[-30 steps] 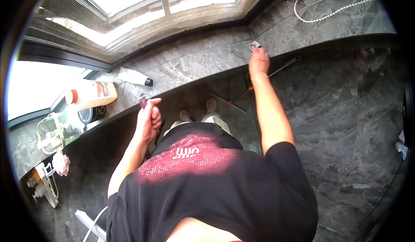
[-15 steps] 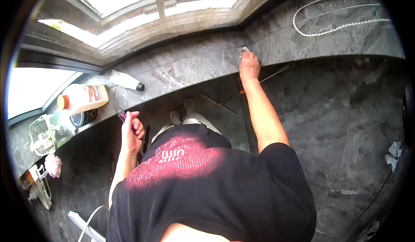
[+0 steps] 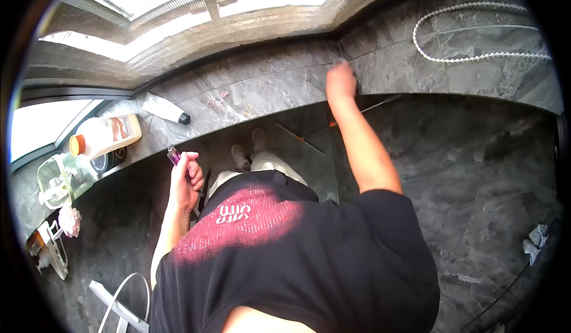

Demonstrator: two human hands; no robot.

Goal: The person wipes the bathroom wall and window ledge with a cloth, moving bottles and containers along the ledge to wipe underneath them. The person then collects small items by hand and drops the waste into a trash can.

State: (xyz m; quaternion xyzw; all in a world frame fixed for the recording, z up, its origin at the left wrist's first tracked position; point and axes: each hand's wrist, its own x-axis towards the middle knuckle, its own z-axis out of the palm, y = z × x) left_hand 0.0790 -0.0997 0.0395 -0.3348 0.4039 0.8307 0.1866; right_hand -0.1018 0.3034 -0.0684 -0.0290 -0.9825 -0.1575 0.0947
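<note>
My left hand (image 3: 187, 180) is closed round a purple lighter (image 3: 174, 155), its metal end pointing up toward the ledge. This hand is just in front of the stone ledge (image 3: 250, 83), near a white tube with a black cap (image 3: 165, 108). My right hand (image 3: 341, 83) is out over the ledge by the corner of the window frame, its fingers bent and smeared by motion. Whatever the fingers hold is hidden or blurred. Small pink loops (image 3: 217, 100) lie on the ledge between the two hands.
A jug with an orange cap (image 3: 107, 135), a dark round container (image 3: 107, 160) and a clear green-tinted basket (image 3: 59, 180) stand on the left. A white beaded cord (image 3: 437, 56) lies on the right ledge. A thin stick (image 3: 299, 138) is on the floor.
My right hand has shifted slightly up and left over the ledge, and the whitish wad at its fingertips no longer shows clearly. My left hand keeps the lighter. The view has shifted slightly.
</note>
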